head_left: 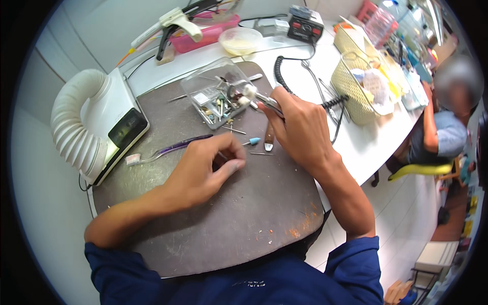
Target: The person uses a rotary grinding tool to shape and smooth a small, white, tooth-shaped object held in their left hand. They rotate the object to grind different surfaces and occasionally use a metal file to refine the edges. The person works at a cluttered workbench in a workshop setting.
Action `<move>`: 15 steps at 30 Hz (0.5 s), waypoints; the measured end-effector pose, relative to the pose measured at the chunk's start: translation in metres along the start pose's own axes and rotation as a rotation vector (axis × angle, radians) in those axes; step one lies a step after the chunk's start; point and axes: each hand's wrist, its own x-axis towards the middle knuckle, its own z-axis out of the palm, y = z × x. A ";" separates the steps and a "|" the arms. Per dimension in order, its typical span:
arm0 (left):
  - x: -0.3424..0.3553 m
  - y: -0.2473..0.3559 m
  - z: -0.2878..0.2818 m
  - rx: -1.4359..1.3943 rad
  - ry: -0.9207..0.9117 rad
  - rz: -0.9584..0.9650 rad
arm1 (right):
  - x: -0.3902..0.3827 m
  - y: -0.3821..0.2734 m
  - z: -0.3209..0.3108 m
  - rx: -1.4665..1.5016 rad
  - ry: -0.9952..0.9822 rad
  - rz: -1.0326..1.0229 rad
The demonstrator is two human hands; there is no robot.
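My right hand [300, 124] is closed round a silver rotary handpiece [270, 104] with a white polishing tip [249, 91] at its end. That tip is over the right side of a clear plastic box [217, 122], which holds several small burs and mounted bits. My left hand [206, 165] hovers over the dark board with loosely curled fingers, the thumb apart from them and nothing visible between. Just beyond its fingertips lies a bit with a blue pointed head [254, 141]. A purple-handled toothbrush [170, 148] runs behind the left hand.
A white dust extractor with a ribbed hose [76, 127] stands at the left. Cream baskets [351, 96] and a coiled black cord [278, 71] are at the right. A white glue gun [175, 23] and pink tray [203, 35] sit at the back. Another person [447, 132] sits far right.
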 end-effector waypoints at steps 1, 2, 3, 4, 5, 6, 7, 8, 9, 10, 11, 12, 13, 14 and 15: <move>0.007 -0.003 -0.001 -0.241 -0.001 -0.086 | 0.000 0.001 0.002 0.026 0.035 -0.020; 0.011 -0.004 -0.002 -0.347 0.006 -0.059 | 0.000 -0.001 0.002 -0.003 0.034 -0.036; 0.015 -0.005 -0.004 -0.452 0.011 -0.030 | 0.000 -0.001 0.002 -0.031 0.034 -0.051; 0.017 -0.007 -0.006 -0.555 0.016 0.000 | 0.001 -0.002 0.002 -0.059 0.034 -0.065; 0.016 -0.013 -0.002 -0.634 0.037 0.013 | -0.001 -0.001 0.004 -0.068 0.041 -0.052; 0.014 -0.015 -0.001 -0.684 0.024 -0.012 | 0.000 0.000 0.003 -0.046 0.017 -0.078; 0.011 -0.016 -0.001 -0.734 0.011 -0.038 | 0.002 0.001 0.001 -0.023 -0.008 -0.103; 0.010 -0.018 0.000 -0.783 -0.016 -0.075 | 0.000 0.002 0.001 0.002 -0.032 -0.111; 0.009 -0.020 0.000 -0.821 -0.015 -0.081 | -0.001 0.003 0.002 0.030 -0.041 -0.116; 0.009 -0.022 0.001 -0.859 -0.013 -0.087 | -0.003 0.004 0.002 0.027 -0.071 -0.144; 0.009 -0.023 0.001 -0.886 -0.004 -0.091 | -0.001 0.005 0.002 0.032 -0.093 -0.180; 0.009 -0.025 0.001 -0.904 -0.006 -0.087 | -0.001 0.006 0.002 0.036 -0.115 -0.216; 0.008 -0.027 0.001 -0.921 -0.009 -0.083 | -0.001 0.006 0.003 0.053 -0.121 -0.225; 0.009 -0.029 0.001 -0.937 -0.013 -0.075 | -0.001 0.007 0.002 0.062 -0.131 -0.225; 0.010 -0.029 0.001 -0.978 -0.014 -0.077 | -0.001 0.006 0.001 0.069 -0.141 -0.226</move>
